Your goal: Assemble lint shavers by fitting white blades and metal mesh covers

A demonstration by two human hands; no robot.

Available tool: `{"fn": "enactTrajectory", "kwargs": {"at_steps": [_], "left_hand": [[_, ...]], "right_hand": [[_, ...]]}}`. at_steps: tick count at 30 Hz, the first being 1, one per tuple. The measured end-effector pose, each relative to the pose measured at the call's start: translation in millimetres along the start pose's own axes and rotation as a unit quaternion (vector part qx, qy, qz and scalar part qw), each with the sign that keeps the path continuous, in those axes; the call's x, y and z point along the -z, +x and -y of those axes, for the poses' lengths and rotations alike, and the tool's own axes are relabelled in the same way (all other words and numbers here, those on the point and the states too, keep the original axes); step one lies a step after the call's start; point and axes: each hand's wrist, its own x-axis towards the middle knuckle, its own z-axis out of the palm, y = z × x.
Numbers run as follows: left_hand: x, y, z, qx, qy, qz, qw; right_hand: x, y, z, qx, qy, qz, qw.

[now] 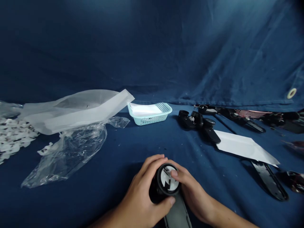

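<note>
Near the bottom middle, a black housing with a round head (158, 193) and a long flat handle (177, 212) is held between both hands. A white disc (167, 183) with dark slots sits inside the head's round black rim. My left hand (140, 193) is closed around the left and near sides of the head, its thumb low against the rim. My right hand (193, 190) curls round the far right side, thumb tip on the white disc. The fingers behind the head are partly hidden.
At left lie a translucent sheet bag (71, 110), a crumpled clear bag (76, 158) and a pile of small white parts (14, 136). A light blue basket (152, 120) stands at the back. Similar black parts (209, 128), white paper (244, 145) and a dark handle shell (270, 180) lie right.
</note>
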Motion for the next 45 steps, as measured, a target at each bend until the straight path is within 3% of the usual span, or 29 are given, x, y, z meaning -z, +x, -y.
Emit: {"fn": "enactTrajectory", "kwargs": {"at_steps": [4,11,16,25,34,45], "left_hand": [[-0.1,0.3,0.0,0.003,-0.005,0.010,1.000],[4.5,-1.5,2.0,-0.001,-0.060,0.021,0.998],[7.5,0.7,-1.4,0.025,-0.131,0.005,0.991],[4.4,2.1,-4.0,0.023,-0.110,-0.036,0.993],[4.5,0.7,-1.5,0.037,-0.132,-0.021,0.990],[6.9,3.5,-4.4,0.050,-0.161,-0.033,0.985]], "right_hand": [[-1.2,-0.4,3.7,0.030,0.002,0.023,0.999],[4.3,1.2,-3.5,0.006,-0.012,-0.025,1.000],[7.8,0.7,-7.5,0.013,-0.028,-0.020,0.999],[4.9,0.8,-4.7,0.026,-0.057,0.013,0.998],[0.8,-0.6,-2.6,0.016,-0.059,-0.003,0.998],[-2.8,1.1,1.2,0.056,-0.072,0.056,0.994]]}}
